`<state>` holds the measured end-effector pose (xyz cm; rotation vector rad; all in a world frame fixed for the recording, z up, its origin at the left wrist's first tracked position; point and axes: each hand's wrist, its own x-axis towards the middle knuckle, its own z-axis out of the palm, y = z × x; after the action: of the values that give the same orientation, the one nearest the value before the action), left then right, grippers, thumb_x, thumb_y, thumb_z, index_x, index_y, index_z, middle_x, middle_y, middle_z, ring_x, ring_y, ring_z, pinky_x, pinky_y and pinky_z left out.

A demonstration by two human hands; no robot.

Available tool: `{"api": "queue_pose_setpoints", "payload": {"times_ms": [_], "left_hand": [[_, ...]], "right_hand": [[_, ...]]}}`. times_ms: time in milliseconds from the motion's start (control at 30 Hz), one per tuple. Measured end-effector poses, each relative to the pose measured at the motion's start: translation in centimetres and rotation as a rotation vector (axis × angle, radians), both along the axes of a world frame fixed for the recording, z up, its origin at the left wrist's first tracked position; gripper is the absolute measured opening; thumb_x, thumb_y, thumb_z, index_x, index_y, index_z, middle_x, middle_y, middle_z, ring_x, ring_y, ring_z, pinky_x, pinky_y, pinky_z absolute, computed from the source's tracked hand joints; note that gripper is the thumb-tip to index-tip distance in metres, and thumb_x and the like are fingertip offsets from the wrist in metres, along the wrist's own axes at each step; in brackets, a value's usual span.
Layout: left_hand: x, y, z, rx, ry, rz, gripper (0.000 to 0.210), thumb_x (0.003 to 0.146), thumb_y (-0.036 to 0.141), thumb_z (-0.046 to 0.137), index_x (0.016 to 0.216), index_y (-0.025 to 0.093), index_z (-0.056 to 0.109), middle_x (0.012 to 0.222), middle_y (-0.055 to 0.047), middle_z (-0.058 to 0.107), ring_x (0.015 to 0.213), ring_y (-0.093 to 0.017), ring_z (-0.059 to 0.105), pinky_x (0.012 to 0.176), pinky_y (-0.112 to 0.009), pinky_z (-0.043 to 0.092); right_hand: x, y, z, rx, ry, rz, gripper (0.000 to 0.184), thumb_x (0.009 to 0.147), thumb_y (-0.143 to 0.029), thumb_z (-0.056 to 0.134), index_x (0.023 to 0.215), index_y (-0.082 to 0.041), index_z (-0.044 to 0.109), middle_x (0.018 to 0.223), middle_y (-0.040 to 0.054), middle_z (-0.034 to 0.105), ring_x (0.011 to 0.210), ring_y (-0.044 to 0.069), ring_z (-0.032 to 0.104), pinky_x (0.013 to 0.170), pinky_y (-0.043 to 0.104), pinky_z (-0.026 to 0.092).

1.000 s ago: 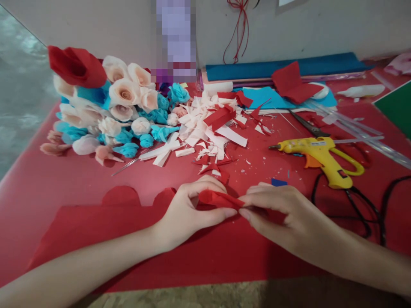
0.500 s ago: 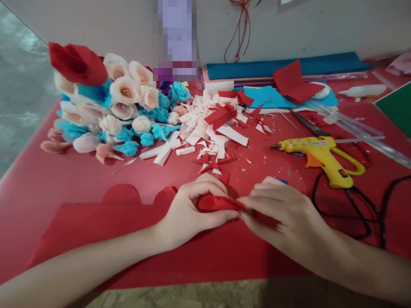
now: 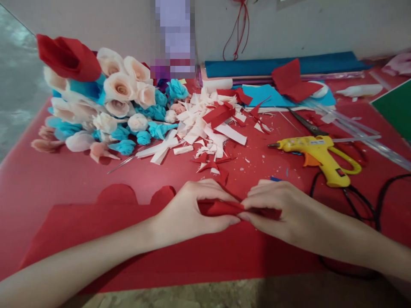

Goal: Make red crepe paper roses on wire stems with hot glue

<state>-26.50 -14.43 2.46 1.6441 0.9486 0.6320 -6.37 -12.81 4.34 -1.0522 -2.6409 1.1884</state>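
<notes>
both hands meet over the near part of the red bench (image 3: 73, 173), with a curled red paper piece (image 3: 220, 208) between them. the left hand (image 3: 188, 209) curves around it, thumb along the near side and fingers along the far side, narrowed onto the paper. the right hand (image 3: 289, 209) pinches its right end between thumb and forefinger, the tips just beside the left thumb tip; more red paper shows under the right palm.

below the hands and forearms lies a large red sheet (image 3: 77, 220), with two rounded red pieces (image 3: 117, 193) at its far edge, left of the left hand.

at the back left is a crowd of paper flowers (image 3: 120, 87) in cream, blue and pink, a big red paper flower (image 3: 69, 60) topping them. to their right sits a heap of cream and red paper scraps (image 3: 205, 117). a yellow glue gun (image 3: 316, 147) lies beyond the right hand, nozzle pointing left, near dark-bladed scissors (image 3: 306, 121) and its black cord (image 3: 379, 205). a blue paper roll (image 3: 279, 65) lies along the wall, and a white bottle (image 3: 361, 90) rests at the right.
</notes>
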Motion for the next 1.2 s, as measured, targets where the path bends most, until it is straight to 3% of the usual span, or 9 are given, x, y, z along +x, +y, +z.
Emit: {"api": "queue_pose_setpoints", "payload": {"times_ms": [367,733,1200], "left_hand": [[0.2,-0.2,-0.1,-0.036,0.029,0.071,0.014,0.071,0.018,0.063,0.081,0.01,0.068,0.082,-0.006,0.069,0.077,-0.015,0.062,0.074,-0.024,0.05],[0.1,-0.4,-1.2,-0.106,-0.041,0.195,0.009,0.073,0.02,0.062,0.08,0.015,0.065,0.081,-0.003,0.068,0.077,-0.015,0.063,0.075,-0.026,0.05],[0.0,-0.4,-1.3,-0.093,-0.152,0.25,0.007,0.071,0.017,0.064,0.077,0.018,0.062,0.076,0.003,0.066,0.074,-0.006,0.06,0.071,-0.012,0.048]], "right_hand": [[0.0,0.2,-0.1,-0.015,-0.004,-0.02,0.016,0.086,-0.025,0.045,0.079,-0.023,0.06,0.073,-0.0056,0.059,0.068,0.008,0.048,0.066,0.023,0.031],[-0.4,0.5,-0.4,0.115,0.017,-0.098,0.011,0.078,-0.031,0.057,0.082,-0.021,0.062,0.067,-0.0038,0.058,0.064,0.009,0.049,0.06,0.022,0.032],[-0.5,-0.1,-0.6,0.054,0.06,-0.099,0.013,0.089,-0.024,0.04,0.086,-0.023,0.053,0.074,-0.0064,0.06,0.065,0.006,0.053,0.06,0.02,0.033]]}}
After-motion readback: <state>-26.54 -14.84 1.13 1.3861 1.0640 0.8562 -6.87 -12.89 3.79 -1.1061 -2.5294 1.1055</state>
